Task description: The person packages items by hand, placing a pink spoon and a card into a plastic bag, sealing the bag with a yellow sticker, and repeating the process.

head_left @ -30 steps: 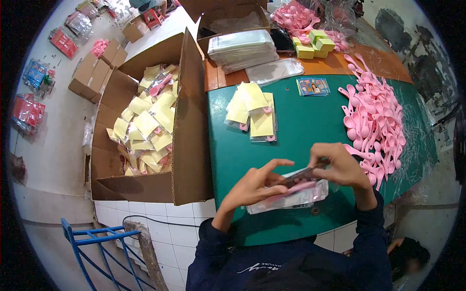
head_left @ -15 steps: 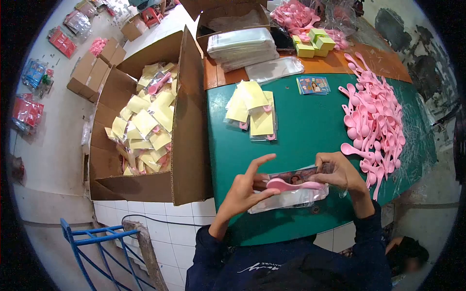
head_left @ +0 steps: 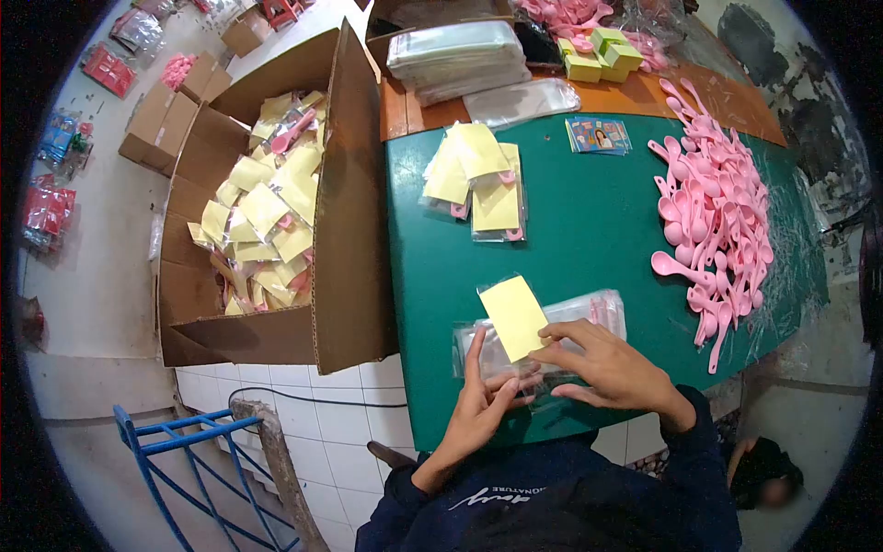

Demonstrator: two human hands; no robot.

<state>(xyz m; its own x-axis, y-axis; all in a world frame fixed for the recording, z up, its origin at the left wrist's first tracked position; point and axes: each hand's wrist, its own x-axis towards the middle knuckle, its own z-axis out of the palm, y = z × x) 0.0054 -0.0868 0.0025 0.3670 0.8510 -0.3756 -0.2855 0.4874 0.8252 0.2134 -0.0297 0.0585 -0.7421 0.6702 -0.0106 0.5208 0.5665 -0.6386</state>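
In front of me a clear plastic bag with a yellow card (head_left: 513, 317) inside is tilted over a stack of clear bags (head_left: 602, 311) on the green table. My left hand (head_left: 486, 397) grips the lower end of this bag, its index finger stretched upward alongside. My right hand (head_left: 612, 366) pinches the right edge near the card's lower corner. The pink spoon seen earlier is hidden behind the card. Further up the table lie several packed bags with yellow cards (head_left: 476, 175), with pink handle ends peeking out.
Pink spoons (head_left: 713, 216) are heaped at right. A cardboard box (head_left: 359, 184) of packed bags stands left of the table. Printed cards (head_left: 598, 136), a pile of clear bags (head_left: 455, 57) and yellow-green blocks (head_left: 602, 57) lie toward the back. A blue metal frame (head_left: 189, 432) stands lower left.
The bag has turned over, so its yellow card side shows instead of the spoon and printed card. Both hands have moved down, the right also leftward, onto the bag's lower end.
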